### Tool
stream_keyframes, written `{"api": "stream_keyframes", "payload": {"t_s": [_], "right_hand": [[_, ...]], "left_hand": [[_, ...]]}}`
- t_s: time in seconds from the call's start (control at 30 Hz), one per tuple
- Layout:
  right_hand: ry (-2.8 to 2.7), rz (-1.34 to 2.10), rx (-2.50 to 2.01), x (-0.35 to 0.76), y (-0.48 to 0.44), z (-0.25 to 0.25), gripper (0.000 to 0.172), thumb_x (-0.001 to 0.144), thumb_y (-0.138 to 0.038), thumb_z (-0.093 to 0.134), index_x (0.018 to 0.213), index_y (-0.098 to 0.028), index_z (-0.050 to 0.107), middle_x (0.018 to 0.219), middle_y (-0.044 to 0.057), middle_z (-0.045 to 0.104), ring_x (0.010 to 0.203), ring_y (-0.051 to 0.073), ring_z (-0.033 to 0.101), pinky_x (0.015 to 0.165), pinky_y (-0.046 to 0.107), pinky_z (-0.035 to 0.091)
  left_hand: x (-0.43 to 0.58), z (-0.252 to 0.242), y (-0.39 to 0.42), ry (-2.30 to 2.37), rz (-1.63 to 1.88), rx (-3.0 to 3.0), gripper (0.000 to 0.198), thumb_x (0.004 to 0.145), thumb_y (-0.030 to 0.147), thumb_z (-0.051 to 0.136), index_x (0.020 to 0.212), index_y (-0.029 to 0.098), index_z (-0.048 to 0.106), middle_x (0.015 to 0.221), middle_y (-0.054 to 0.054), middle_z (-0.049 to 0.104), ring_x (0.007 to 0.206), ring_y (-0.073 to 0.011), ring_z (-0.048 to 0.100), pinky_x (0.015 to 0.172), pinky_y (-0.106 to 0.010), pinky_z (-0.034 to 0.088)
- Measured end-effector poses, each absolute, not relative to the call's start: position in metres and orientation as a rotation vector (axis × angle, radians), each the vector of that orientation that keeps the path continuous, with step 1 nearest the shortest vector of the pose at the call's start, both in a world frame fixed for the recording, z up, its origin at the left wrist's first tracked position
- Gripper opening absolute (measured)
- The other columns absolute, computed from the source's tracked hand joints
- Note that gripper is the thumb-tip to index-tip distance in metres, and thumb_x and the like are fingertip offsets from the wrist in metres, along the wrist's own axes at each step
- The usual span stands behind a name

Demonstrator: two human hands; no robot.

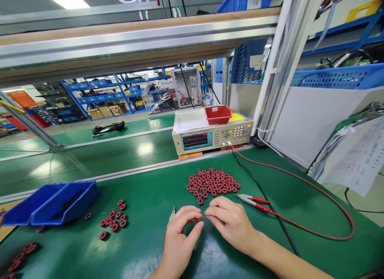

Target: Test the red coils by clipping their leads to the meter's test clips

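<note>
- Our left hand (180,235) pinches a small piece (201,220) between thumb and pointer finger. The fingers hide most of it, so we cannot tell just what it is.
- Our right hand (232,219) has its fingertips pressed together, right beside the left ones. They seem to pinch a thin wire (204,215) that sticks out by the small piece.
- To do this well, we think the left fingers should hold firm but gentle, while the right ones work softly. A hard tug could bend or snap such a thin wire.
- Resting our wrists low, near the green table (144,215), may help stop the shakes.
- A grey metal tip (172,214) peeks out just left of our left fingers. We should not bump it.
- To the right of our right fingers lies a clip (253,201) with red handles, apart from them.
- Just past our fingers sits a pile of red rings (213,183). It is best if our knuckles do not brush it and mix things up.
- Well left of our fingers is a little group of rings (114,222), with blue bins (64,203) beyond.
- Farther past our fingers stands a machine (229,134) with a wavy line on its screen (197,140) and a red tray (219,116) on top.
</note>
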State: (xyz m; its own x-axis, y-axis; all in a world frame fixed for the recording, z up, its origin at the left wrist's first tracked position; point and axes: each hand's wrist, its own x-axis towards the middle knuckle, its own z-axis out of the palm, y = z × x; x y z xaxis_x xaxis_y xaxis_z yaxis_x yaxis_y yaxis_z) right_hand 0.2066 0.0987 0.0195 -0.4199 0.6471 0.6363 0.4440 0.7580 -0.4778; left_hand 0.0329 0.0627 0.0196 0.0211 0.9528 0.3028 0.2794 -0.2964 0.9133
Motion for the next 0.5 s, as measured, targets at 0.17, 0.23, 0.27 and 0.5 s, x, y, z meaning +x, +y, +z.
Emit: {"api": "stream_keyframes", "payload": {"t_s": [0.17,0.23,0.27,0.5], "right_hand": [[-2.102,0.27,-0.806,0.2075,0.0989,0.0189,0.019,0.088,-0.013,0.049,0.087,-0.021,0.066,0.08,0.003,0.062,0.072,0.014,0.057,0.063,0.024,0.044],[-2.105,0.251,-0.804,0.2076,0.099,0.0186,0.02,0.088,-0.012,0.048,0.087,-0.021,0.066,0.08,0.003,0.062,0.072,0.014,0.057,0.062,0.024,0.044],[-2.107,0.245,-0.805,0.2076,0.099,0.0187,0.02,0.088,-0.013,0.048,0.086,-0.021,0.066,0.079,0.004,0.062,0.071,0.014,0.057,0.062,0.024,0.044],[-2.128,0.218,-0.806,0.2062,0.098,0.0196,0.017,0.089,-0.015,0.049,0.084,-0.02,0.065,0.078,0.003,0.062,0.071,0.014,0.056,0.061,0.024,0.043]], "left_hand": [[0.0329,0.0218,0.0635,1.323,1.314,1.705,0.009,0.075,0.016,0.065,0.077,0.023,0.07,0.09,-0.006,0.065,0.088,-0.0231,0.06,0.079,-0.031,0.048],[0.0331,0.022,0.0639,1.335,1.32,1.725,0.009,0.074,0.016,0.065,0.076,0.023,0.07,0.089,-0.006,0.065,0.088,-0.0231,0.06,0.079,-0.031,0.047],[0.0331,0.022,0.0639,1.339,1.32,1.738,0.009,0.074,0.016,0.064,0.076,0.023,0.069,0.089,-0.006,0.065,0.088,-0.0229,0.06,0.079,-0.031,0.047],[0.0345,0.0234,0.0618,1.335,1.299,1.81,0.01,0.075,0.014,0.063,0.077,0.023,0.068,0.088,-0.005,0.065,0.086,-0.0216,0.06,0.079,-0.03,0.046]]}}
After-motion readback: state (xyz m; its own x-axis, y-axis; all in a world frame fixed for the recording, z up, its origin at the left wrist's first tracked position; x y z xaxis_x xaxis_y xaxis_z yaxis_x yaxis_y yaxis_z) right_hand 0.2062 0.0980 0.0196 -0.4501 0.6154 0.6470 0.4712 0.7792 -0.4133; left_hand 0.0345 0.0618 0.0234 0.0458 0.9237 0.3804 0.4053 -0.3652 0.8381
